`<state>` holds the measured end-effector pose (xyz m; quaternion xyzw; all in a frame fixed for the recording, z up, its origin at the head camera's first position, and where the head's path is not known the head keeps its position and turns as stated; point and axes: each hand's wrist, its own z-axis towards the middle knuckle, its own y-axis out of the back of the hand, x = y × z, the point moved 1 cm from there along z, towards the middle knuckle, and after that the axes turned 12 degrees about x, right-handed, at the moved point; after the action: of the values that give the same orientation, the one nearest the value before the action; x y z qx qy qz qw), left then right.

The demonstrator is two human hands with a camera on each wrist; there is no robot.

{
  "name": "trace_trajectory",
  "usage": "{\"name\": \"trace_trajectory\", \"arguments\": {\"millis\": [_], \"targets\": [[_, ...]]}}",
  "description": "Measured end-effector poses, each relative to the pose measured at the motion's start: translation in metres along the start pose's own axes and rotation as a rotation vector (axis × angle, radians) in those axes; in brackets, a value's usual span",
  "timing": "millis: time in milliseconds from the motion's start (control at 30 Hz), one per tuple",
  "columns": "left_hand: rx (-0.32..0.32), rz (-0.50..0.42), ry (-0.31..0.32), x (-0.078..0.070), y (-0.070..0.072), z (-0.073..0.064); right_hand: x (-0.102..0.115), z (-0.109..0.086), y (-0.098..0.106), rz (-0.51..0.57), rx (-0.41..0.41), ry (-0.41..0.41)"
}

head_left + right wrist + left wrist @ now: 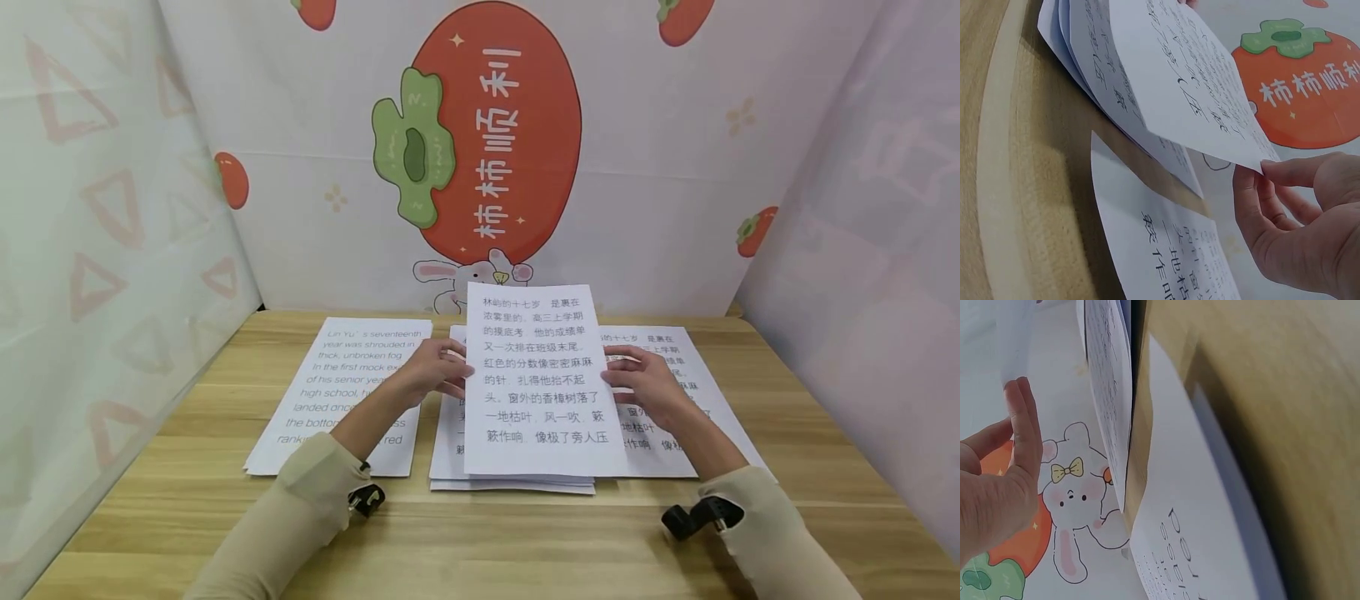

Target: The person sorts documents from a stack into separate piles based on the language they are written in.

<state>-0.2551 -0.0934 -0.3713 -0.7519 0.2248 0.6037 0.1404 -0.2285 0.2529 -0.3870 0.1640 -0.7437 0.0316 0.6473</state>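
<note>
A printed sheet of paper [536, 379] with Chinese text is held up above the middle stack of papers [447, 433]. My left hand [431, 367] grips its left edge; the left wrist view has that hand's fingertips at the edge of the pale sheet. On the opposite side, my right hand [647, 385] pinches the sheet between thumb and fingers, plainly seen in the right wrist view at the sheet's corner [1250, 159]. The raised sheet covers most of the middle stack and part of the right-hand papers [678, 408].
Papers with English text [337, 392] lie on the left of the wooden table [525, 542]. A white backdrop with a big persimmon [517, 150] and a rabbit drawing [1072, 494] hangs behind. Patterned curtains [97, 250] enclose the sides.
</note>
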Motion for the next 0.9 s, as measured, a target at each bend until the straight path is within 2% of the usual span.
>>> {"name": "trace_trajectory", "arguments": {"millis": [200,600,900], "targets": [[0.015,-0.019,0.009,0.0,-0.011,0.007,-0.005,-0.003,0.009,-0.033,-0.038,-0.024],[0.003,-0.037,-0.006,0.001,-0.033,0.02,-0.012,-0.012,0.03,-0.082,-0.039,-0.021],[0.025,-0.059,0.007,0.0,-0.047,0.029,-0.014,-0.017,0.046,-0.079,-0.03,-0.004]]}}
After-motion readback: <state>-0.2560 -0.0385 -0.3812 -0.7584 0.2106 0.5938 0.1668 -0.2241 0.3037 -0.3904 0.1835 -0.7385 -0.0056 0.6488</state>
